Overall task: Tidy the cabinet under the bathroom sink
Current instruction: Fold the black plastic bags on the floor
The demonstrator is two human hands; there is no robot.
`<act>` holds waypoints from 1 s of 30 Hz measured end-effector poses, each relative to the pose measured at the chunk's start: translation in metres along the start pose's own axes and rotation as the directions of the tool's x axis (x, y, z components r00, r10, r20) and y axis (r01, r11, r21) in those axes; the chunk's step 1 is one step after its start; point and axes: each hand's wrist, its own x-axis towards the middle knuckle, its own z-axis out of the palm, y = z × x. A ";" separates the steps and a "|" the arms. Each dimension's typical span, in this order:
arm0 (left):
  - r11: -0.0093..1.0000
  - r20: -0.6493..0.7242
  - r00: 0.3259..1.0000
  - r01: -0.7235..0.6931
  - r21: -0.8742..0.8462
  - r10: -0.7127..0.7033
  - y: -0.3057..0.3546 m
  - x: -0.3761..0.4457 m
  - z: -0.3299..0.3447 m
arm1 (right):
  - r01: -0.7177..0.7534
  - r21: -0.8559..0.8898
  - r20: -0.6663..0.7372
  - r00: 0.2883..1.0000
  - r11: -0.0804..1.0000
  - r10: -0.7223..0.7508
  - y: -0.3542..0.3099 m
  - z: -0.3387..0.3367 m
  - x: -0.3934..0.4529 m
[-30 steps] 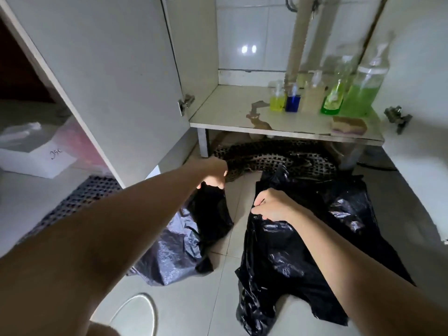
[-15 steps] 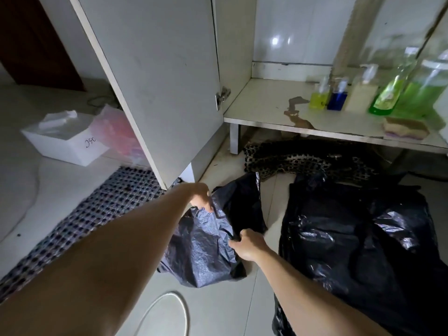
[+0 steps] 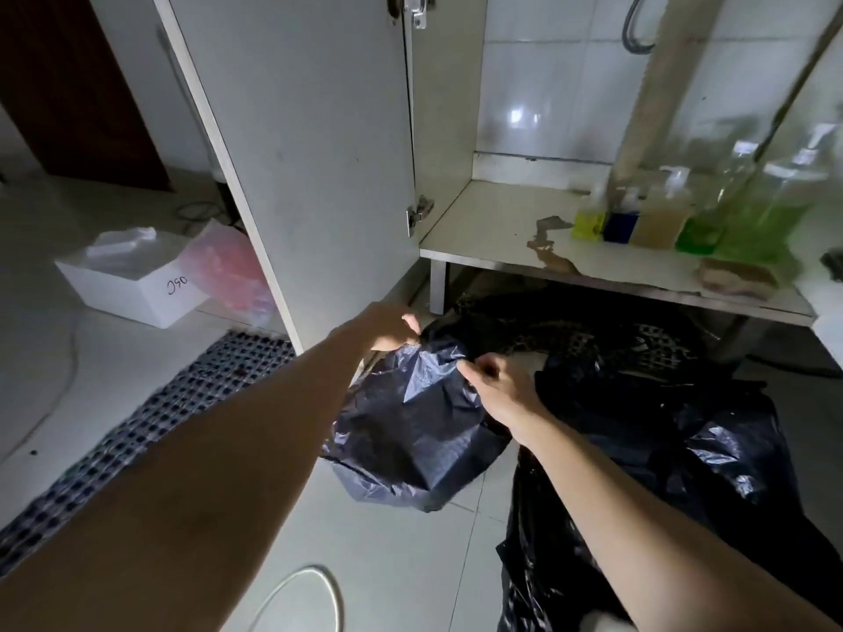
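Now both hands meet at the top of a small dark blue-grey plastic bag [image 3: 410, 421] lying crumpled on the pale tiled floor [image 3: 401, 554] just in front of the open cabinet. Half a second ago the right hand gripped that bag lower down on its near side; it has since risen to the gathered top edge, close beside the left. The left hand [image 3: 387, 328] pinches the bag's upper left corner with curled fingers, and the right hand [image 3: 495, 387] pinches the top edge just to the right, thumb and fingers closed on the plastic. The view has also drifted closer and slightly left since then. A large glossy black plastic bag [image 3: 684, 449] spreads flat on the floor to the right, its edge touching the small bag and passing under the right forearm. The tall white cabinet door [image 3: 310, 152] stands swung open on the left, its lower corner just beside the left hand. Inside, the white cabinet shelf [image 3: 492, 225] bears a brown peeling stain, and along its right side stand a row of pump bottles of yellow, blue, amber and green liquid [image 3: 657, 221] with a tan sponge [image 3: 736, 275] near the front edge. Bare shelf remains to the left of the bottles. A dark patterned cloth [image 3: 570, 333] lies under the shelf. Further left sit a blue checked floor mat [image 3: 150, 417] and a white open box [image 3: 127, 285], with open tile between them.
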 end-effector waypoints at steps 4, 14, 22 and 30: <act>0.991 -0.049 0.995 -0.090 -0.098 0.085 0.032 -0.014 -0.040 | -0.026 0.180 -0.098 0.994 0.983 0.045 -0.035 -0.056 0.010; 0.873 0.113 0.921 -0.308 -0.378 0.374 0.134 -0.087 -0.070 | -0.189 0.829 0.067 0.968 0.526 0.243 -0.058 -0.175 0.009; 0.951 -0.097 0.946 -0.306 0.035 0.308 0.144 -0.068 -0.028 | -0.118 0.830 0.102 0.993 0.545 0.060 -0.040 -0.270 -0.018; 0.914 -0.512 0.855 -0.274 -0.300 0.088 0.200 -0.036 -0.024 | -0.233 0.082 -0.418 0.874 0.969 0.245 -0.017 -0.369 -0.032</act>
